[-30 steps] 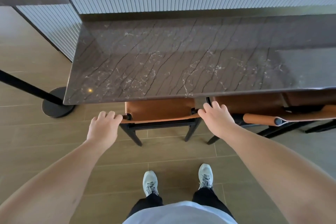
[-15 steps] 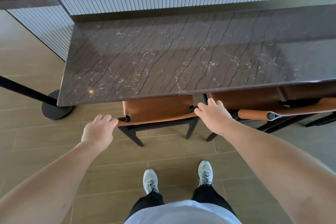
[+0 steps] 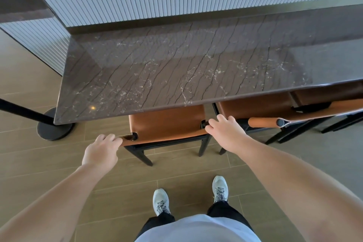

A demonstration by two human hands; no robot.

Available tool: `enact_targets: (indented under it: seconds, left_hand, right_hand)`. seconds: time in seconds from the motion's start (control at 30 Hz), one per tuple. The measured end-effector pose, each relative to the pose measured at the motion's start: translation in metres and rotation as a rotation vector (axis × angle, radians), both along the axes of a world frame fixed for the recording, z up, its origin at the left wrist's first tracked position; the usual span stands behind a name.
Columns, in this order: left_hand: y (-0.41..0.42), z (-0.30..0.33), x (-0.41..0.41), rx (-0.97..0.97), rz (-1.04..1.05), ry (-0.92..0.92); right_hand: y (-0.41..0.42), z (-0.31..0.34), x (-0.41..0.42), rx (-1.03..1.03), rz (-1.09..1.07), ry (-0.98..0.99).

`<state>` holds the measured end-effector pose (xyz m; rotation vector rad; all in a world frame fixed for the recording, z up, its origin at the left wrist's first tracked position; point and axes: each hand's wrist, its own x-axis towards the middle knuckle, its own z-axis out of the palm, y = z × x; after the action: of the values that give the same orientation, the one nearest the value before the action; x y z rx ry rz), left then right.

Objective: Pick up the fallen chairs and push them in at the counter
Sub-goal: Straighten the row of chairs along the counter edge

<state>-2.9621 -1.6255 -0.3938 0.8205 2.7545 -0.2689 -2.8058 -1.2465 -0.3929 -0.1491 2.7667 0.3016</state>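
Under the counter point(image 3: 176, 76) edge the chair point(image 3: 167, 125) has slid deeper — my left hand point(image 3: 101, 149) and right hand point(image 3: 225, 131) stay curled on its backrest corners — nearly tucked

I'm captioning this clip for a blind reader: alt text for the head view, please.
A person's left hand and right hand grip the back of a tan leather chair, upright and partly under a dark marble counter; another chair stands alongside.

A chair point(image 3: 169, 124) sits under the counter point(image 3: 176, 76), a second chair point(image 3: 261, 108) right of it.
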Motion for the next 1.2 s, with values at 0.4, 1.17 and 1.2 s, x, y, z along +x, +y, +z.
enact_targets:
  seconds: [0.4,1.17,1.2]
  left_hand:
    - [0.007,-0.002,0.008,-0.044,0.032,0.006]
    - [0.290,0.018,0.118,0.360,-0.368,-0.294]
    - [0.298,0.017,0.120,0.359,-0.367,-0.268]
  right_hand:
    - [0.004,0.000,0.006,0.012,-0.008,0.004]
    - [0.143,0.025,0.117,-0.034,-0.284,0.117]
    - [0.149,0.024,0.121,-0.029,-0.279,0.112]
